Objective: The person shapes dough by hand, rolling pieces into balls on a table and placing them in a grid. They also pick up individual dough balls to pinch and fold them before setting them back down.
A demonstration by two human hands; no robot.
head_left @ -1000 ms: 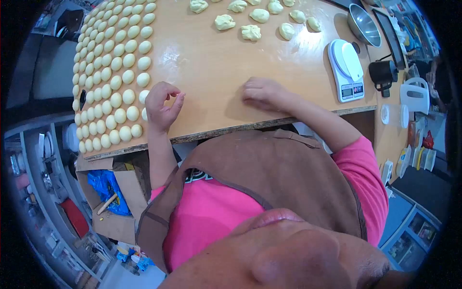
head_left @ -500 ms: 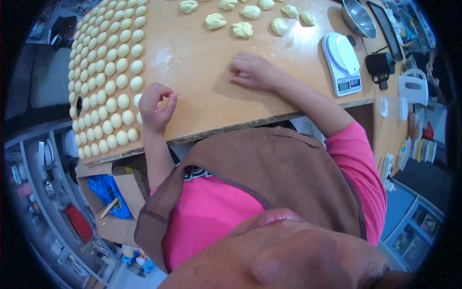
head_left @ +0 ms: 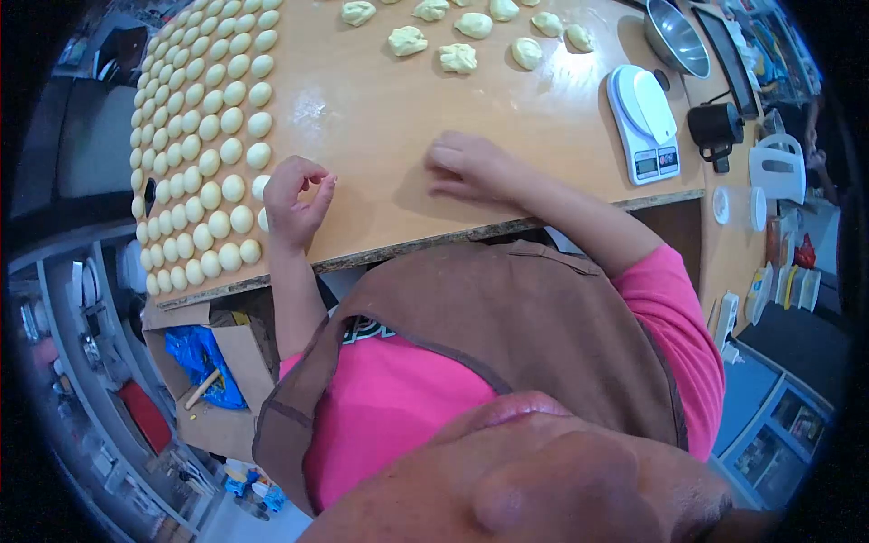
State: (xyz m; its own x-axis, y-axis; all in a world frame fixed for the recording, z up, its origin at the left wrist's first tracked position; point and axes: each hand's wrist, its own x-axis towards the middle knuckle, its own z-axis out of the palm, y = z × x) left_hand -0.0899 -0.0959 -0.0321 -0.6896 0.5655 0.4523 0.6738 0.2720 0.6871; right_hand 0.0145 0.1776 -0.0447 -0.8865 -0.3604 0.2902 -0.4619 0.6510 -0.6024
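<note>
My left hand [head_left: 297,204] rests near the table's front edge, beside the rows of dough balls. Its fingers are curled in towards the thumb, and nothing shows between them. Over the bare wood to the right, my right hand [head_left: 472,168] is cupped low with bent fingers, palm down. Whatever lies beneath that palm is hidden. Many smooth, round dough balls [head_left: 233,188] stand in rows along the left side of the table [head_left: 380,127]. Rough, unshaped dough pieces [head_left: 458,59] are scattered towards the far side, beyond my right hand.
A white kitchen scale [head_left: 644,118] stands on the right, with a metal bowl [head_left: 677,38] behind it. Next to these are a black mug [head_left: 715,125] and a white plastic item with a handle [head_left: 777,169]. An open cardboard box [head_left: 226,434] sits below the table's left corner.
My right hand has shifted slightly left and towards me, and its fingers have turned downward. A pale bit visible under them earlier is now hidden. My left hand stays in place.
</note>
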